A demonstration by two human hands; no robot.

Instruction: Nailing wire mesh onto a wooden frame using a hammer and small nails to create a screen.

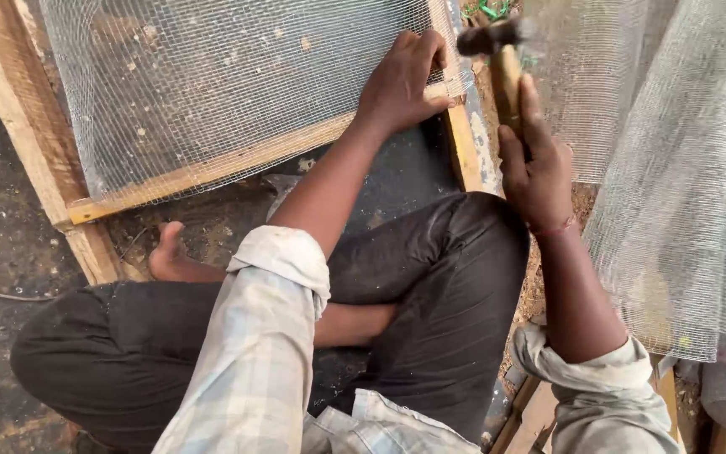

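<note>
At the corner of the wooden frame [237, 160], the left hand [401, 84] is pressing wire mesh [212, 76] flat, fingers spread, while the right hand [535, 172], fingers wrapped tight, is holding a hammer [497, 50] just beside that corner.

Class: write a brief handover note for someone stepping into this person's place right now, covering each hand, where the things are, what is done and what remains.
Left hand: pressed flat on the wire mesh at the corner of the wooden frame.
Right hand: grips the hammer, raised beside that corner, head blurred.
Done: mesh laid over the frame.
Left: fixing at this corner looks unfinished; no nail visible. More loose mesh lies on the right.
</note>
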